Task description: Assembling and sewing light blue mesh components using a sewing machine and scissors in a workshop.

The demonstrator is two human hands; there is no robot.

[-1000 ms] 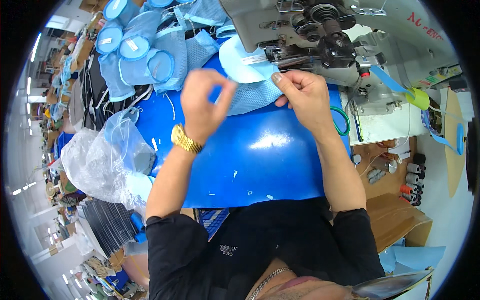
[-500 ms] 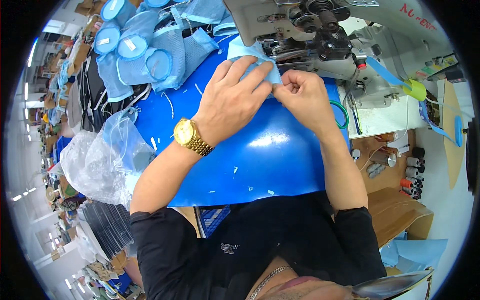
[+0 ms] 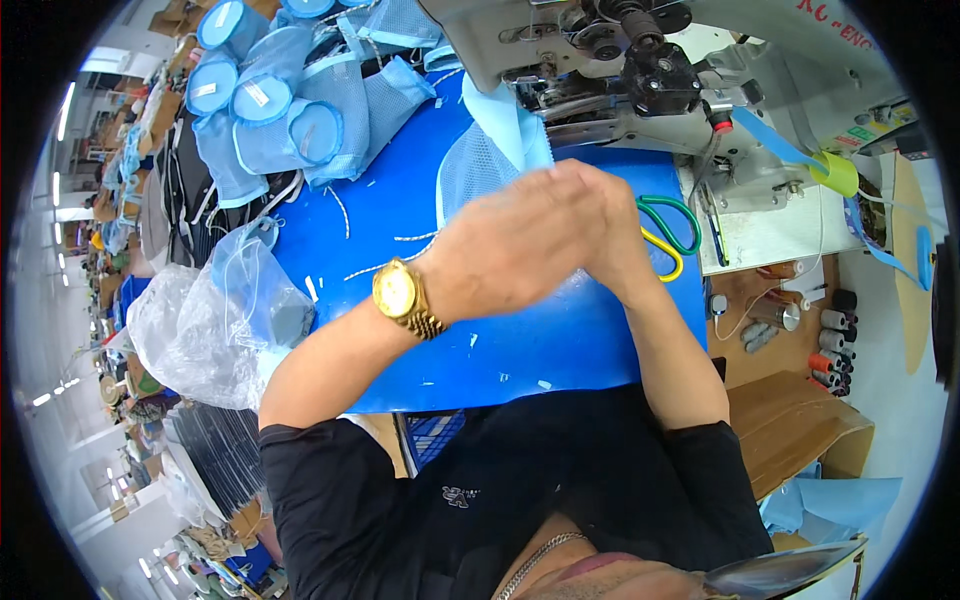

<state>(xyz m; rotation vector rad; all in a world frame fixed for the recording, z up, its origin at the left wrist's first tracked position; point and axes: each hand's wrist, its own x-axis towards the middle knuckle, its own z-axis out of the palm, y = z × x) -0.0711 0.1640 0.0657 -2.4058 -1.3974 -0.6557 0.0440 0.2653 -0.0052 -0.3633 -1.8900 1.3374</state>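
Observation:
My left hand (image 3: 515, 245), with a gold watch (image 3: 396, 290) at its wrist, is smeared by motion and crosses in front of my right hand (image 3: 608, 225). The two hands overlap over the blue work surface (image 3: 480, 350), and the right hand's fingers are mostly hidden. Just beyond them a light blue mesh fabric piece (image 3: 472, 170) lies by the sewing machine (image 3: 600, 70), its smooth light blue panel (image 3: 510, 125) reaching under the machine. White cord (image 3: 385, 267) trails out beside my left wrist. Scissors with green and yellow handles (image 3: 682, 205) lie right of my right hand.
Light blue mesh bags with round ends (image 3: 262, 95) are heaped at the far left. Below them sit black bundled pieces (image 3: 180, 180) and a clear plastic bag (image 3: 190, 330). At right are thread spools (image 3: 832, 340), a cardboard box (image 3: 800, 430) and a blue strip (image 3: 770, 140) through a yellow-green roll.
Both hands have come back from the machine toward me and now overlap. The mesh piece they were touching lies more exposed, and the scissors' yellow handle has come into sight.

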